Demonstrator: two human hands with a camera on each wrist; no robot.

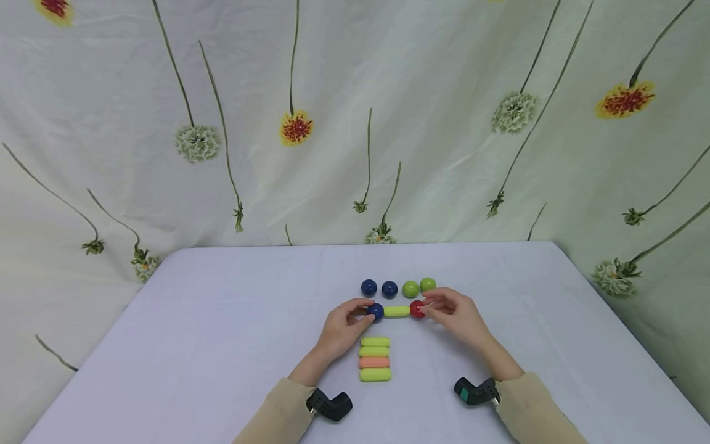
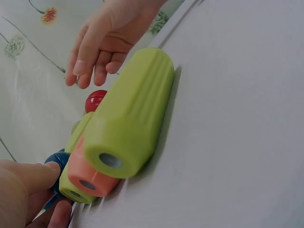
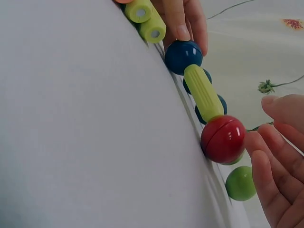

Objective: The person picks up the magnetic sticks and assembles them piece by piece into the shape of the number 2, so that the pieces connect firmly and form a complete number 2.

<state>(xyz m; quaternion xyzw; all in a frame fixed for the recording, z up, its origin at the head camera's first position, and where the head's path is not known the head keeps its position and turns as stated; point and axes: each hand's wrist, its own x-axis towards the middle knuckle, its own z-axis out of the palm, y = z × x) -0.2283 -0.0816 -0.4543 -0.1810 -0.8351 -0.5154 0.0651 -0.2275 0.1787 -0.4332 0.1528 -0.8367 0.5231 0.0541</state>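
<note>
A yellow-green rod [image 1: 396,311] lies joined between a dark blue ball [image 1: 375,311] and a red ball [image 1: 418,309]. My left hand [image 1: 342,327] pinches the blue ball between thumb and fingers. Beside the red ball is my right hand [image 1: 458,314]; in the right wrist view its thumb stands away and its loosely bent fingers [image 3: 263,168] are close to the ball, with nothing gripped. Whether a fingertip touches the red ball I cannot tell. Metal discs show in the ends of the rods in the left wrist view, such as the large yellow-green rod [image 2: 135,109].
Behind the joined piece, two more blue balls [image 1: 389,290] and two green balls [image 1: 411,289] sit in a row. Several rods lie stacked in a column nearer me, one of them an orange rod [image 1: 374,362]. A white cloth covers the table [image 1: 233,320]; a flowered curtain hangs behind.
</note>
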